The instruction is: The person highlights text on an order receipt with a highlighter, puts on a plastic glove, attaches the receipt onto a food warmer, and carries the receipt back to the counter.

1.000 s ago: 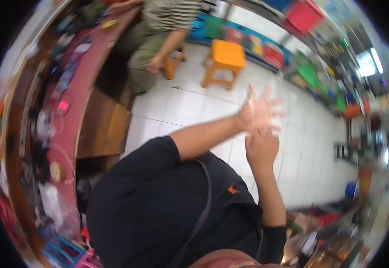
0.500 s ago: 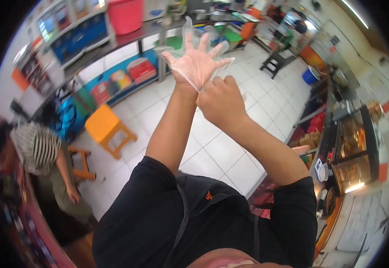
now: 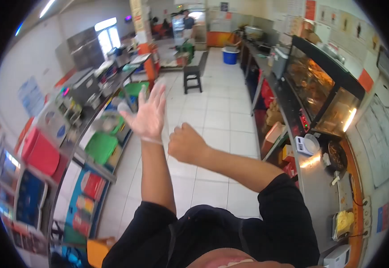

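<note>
My left hand [image 3: 147, 118] is raised in front of me with its fingers spread, inside a clear disposable plastic glove [image 3: 151, 140]. The film shows loosely at the fingertips, and its cuff rings the wrist. Just right of that cuff is my right hand [image 3: 186, 144], bare and closed in a fist, with the glove's edge appearing pinched in the curled fingers. The exact grip point is hidden by the fingers and slightly blurred.
A steel counter [image 3: 310, 174] runs along the right, bearing a lit glass food warmer [image 3: 315, 87] and a small scale [image 3: 302, 145]. Green stools [image 3: 101, 147] and a red bin [image 3: 40, 152] are left. A black stool [image 3: 192, 80], blue bucket [image 3: 230, 56] and distant person [image 3: 188, 23] are ahead.
My view has swung right, bringing the counter and warmer more into sight; the seated person at left has gone out of view. My hands have come lower, the right fist a little farther from the left palm.
</note>
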The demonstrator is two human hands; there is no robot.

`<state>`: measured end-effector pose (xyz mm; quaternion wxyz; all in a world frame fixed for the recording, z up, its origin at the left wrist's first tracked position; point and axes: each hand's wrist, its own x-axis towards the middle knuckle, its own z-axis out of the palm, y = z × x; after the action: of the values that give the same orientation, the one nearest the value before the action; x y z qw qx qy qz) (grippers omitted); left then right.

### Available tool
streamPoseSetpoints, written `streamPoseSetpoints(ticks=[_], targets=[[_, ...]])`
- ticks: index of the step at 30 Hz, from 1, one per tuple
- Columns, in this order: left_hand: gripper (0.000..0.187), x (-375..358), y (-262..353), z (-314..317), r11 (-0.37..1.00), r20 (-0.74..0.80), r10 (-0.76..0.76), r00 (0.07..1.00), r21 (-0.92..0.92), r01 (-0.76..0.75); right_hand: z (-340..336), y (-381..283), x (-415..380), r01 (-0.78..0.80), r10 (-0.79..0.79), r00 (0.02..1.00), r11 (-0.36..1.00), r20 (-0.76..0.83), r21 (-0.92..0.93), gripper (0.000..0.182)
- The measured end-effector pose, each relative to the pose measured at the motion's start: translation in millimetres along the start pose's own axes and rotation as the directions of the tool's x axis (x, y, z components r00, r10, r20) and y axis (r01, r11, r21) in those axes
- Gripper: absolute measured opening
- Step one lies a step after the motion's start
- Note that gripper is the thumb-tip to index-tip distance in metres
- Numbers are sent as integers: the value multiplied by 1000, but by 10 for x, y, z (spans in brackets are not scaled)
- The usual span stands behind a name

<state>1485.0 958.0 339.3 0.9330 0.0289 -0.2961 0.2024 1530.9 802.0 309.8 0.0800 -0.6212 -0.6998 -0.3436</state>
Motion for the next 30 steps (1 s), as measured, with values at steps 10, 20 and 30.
streamPoseSetpoints(ticks=[10, 20, 30], targets=[[101, 1964, -899, -1672, 922, 340, -157, 927, 388, 14, 1370, 2125, -573, -408, 524, 798, 834, -299, 372, 19], [94, 4102, -1921, -3130, 878, 434, -229, 871, -295, 377, 2206, 4022, -867, -639, 641, 767, 760, -25, -117, 15], [117, 5008, -3698, -3487, 691, 639, -462, 615, -175, 701, 1137, 5435, -2338, -882, 880, 436, 460, -191, 107, 16]])
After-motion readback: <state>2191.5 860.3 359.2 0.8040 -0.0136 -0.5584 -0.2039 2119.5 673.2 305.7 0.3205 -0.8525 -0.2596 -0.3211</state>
